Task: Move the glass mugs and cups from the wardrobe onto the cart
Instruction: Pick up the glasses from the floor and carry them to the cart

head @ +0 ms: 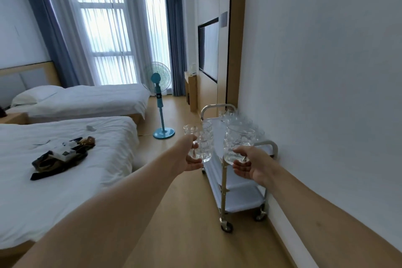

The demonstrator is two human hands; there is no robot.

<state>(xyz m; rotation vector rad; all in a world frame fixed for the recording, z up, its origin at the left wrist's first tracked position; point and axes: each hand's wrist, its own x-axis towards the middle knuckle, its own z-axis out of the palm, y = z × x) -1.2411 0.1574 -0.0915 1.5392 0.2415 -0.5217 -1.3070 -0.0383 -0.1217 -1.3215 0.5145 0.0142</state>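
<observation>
Left fingers (196, 160): curling around the base of a clear glass mug, gripping it from below.
Right fingers (241, 168): curling under a second glass mug, gripping its lower part.
Left hand (190, 156): reaching forward on a bare arm, holding its load upright in the air.
Right hand (250, 164): reaching forward at 3 o'clock of the left hand, a little apart from it.
Left mug (201, 141): patterned glass, standing upright above the near end of the cart.
Right mug (238, 142): rounder glass, upright, just beside the left mug without touching it.
Cart (273, 146): metal frame with white shelves on wheels, standing along the wall at 12 o'clock of the hands.
Glasses on cart (230, 115): several clear glasses grouping at the far end of the top shelf.
Fan (159, 98): blue standing fan, at 11 o'clock of the cart.
Beds (87, 137): two white beds at 9 o'clock, dark clothing lying on the nearer one.
</observation>
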